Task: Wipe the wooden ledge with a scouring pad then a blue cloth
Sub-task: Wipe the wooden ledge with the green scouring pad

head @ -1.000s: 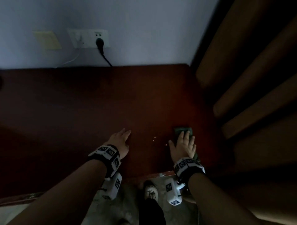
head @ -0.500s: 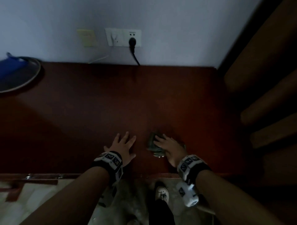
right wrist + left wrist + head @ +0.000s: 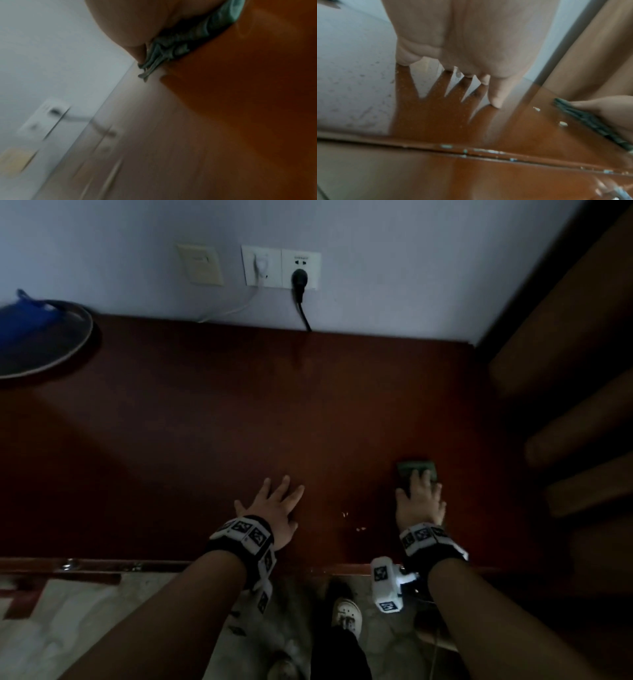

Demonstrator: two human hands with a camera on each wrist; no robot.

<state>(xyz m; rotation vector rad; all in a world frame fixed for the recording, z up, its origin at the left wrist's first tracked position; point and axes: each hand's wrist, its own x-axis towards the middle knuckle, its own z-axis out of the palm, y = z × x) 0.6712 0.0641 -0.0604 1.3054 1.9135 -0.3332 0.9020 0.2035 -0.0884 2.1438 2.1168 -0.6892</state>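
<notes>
Ledge (image 3: pixel 239 412) of dark reddish polished wood runs along the wall, its left part dim. Left hand (image 3: pixel 274 510) lies flat on it, fingers spread, holding nothing. Right hand (image 3: pixel 419 501) presses straight fingers on the green scouring pad (image 3: pixel 416 468), mostly hidden, near pale crumbs (image 3: pixel 359 529).

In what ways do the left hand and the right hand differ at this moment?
The left hand lies flat and bare on the wooden ledge with fingers spread; the right hand presses a green scouring pad under straight fingers held closer together. The left hand sits nearer the middle of the ledge; the right hand is nearer the right end. Both rest palm down near the front edge.
</notes>
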